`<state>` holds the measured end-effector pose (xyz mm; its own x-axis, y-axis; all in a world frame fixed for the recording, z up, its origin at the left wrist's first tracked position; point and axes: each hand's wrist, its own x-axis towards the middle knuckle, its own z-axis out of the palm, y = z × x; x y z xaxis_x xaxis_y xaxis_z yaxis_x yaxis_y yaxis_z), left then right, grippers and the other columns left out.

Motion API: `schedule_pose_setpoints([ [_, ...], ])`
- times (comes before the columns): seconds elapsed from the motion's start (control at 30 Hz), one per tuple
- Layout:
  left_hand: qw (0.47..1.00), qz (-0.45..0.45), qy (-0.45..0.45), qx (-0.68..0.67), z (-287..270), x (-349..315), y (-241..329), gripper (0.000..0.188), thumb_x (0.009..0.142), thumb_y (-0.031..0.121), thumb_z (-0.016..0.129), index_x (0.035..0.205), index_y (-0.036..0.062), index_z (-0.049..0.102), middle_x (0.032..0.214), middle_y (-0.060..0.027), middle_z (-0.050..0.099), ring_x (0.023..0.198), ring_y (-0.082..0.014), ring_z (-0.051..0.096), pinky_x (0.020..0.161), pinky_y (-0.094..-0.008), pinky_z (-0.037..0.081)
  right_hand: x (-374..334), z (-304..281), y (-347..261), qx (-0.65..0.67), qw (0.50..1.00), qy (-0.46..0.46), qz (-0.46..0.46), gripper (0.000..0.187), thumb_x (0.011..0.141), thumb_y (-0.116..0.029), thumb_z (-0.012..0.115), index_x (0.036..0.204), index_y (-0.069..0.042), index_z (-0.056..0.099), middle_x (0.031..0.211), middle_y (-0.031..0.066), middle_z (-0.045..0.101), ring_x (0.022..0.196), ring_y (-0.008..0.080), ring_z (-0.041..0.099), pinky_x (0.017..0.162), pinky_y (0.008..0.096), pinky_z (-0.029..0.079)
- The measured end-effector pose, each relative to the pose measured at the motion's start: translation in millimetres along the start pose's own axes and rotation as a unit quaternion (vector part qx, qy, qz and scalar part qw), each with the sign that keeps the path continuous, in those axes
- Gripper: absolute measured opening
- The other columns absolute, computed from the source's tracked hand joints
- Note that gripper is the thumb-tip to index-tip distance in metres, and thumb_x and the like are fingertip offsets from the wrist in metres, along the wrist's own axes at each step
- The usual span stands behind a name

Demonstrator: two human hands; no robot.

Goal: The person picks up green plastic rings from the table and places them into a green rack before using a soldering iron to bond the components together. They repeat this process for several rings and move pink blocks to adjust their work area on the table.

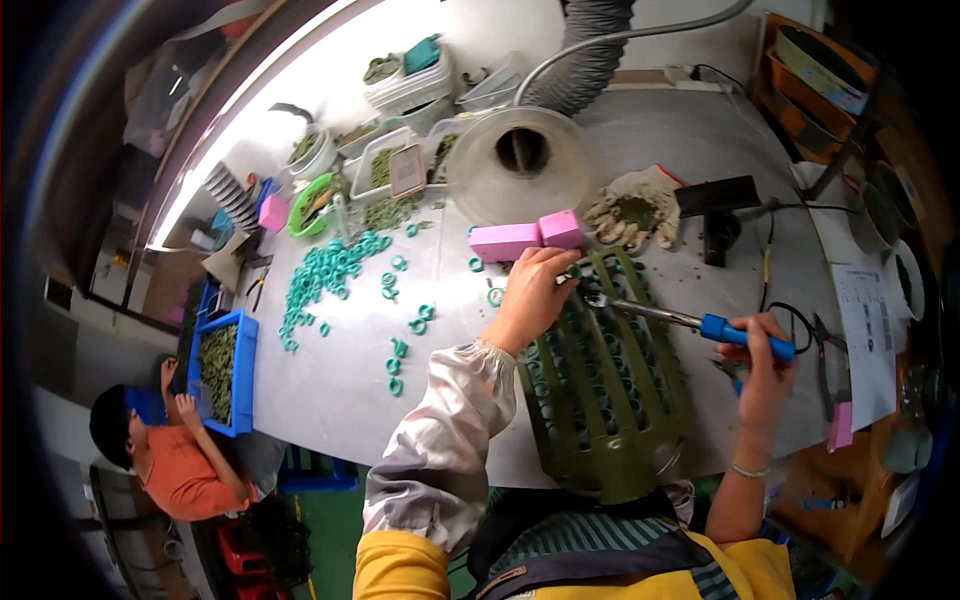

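My right hand [762, 365] is wrapped round the blue handle of a soldering iron [715, 325]. The iron's metal shaft points left, and its tip is at the far end of a dark green slatted plastic part [610, 400]. Teal rings show in rows through the gaps between the slats. My left hand [537, 293] is over the far left corner of that part, close to the iron's tip. Its fingers are closed together, and whatever they pinch is too small to make out. Just beyond that hand are two pink blocks [505, 241].
Loose teal rings [330, 270] lie scattered on the metal table at left. A clear funnel-shaped hood [480, 190] on a grey hose stands behind the blocks. A soiled glove [635, 208], pliers [822, 350] and a black stand [718, 205] are at right. Another person [185, 450] sits by a blue bin [240, 375].
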<state>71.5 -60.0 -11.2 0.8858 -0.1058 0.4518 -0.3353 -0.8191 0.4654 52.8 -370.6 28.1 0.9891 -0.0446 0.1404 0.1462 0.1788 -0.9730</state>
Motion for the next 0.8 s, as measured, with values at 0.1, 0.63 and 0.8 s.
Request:
schedule_pose_setpoints([
  [0.1,0.994,-0.080,0.063,-0.048,-29,-9,-18,0.028,0.081,0.004,0.069,0.108,0.0025,0.064,0.104,-0.0147,0.064,0.099,-0.0347,0.059,0.087,-0.0417,0.048,0,-5,0,0.015,1.000,0.012,0.000,0.023,0.096,-0.018,0.059,0.087,0.002,0.066,0.079,0.0052,0.066,0.063,0.0136,0.068,0.061,0.0279,0.058],
  [0.63,0.924,-0.372,-0.008,0.085,-109,-99,-98,0.019,0.080,0.011,0.074,0.096,0.0054,0.066,0.088,-0.0129,0.066,0.078,-0.0259,0.069,0.072,-0.0357,0.054,-7,-8,-6,0.022,1.000,-0.011,0.007,0.023,0.097,-0.019,0.059,0.089,0.002,0.065,0.085,0.0056,0.065,0.065,0.0141,0.068,0.060,0.0274,0.059],
  [0.8,0.952,-0.248,-0.009,-0.179,-80,-47,-26,0.027,0.088,0.004,0.069,0.115,-0.0016,0.066,0.110,-0.0069,0.054,0.083,-0.0105,0.064,0.071,-0.0242,0.053,-5,-16,-10,0.006,1.000,0.008,0.001,0.023,0.096,-0.019,0.060,0.089,0.002,0.065,0.085,0.0059,0.065,0.066,0.0141,0.068,0.061,0.0277,0.058],
])
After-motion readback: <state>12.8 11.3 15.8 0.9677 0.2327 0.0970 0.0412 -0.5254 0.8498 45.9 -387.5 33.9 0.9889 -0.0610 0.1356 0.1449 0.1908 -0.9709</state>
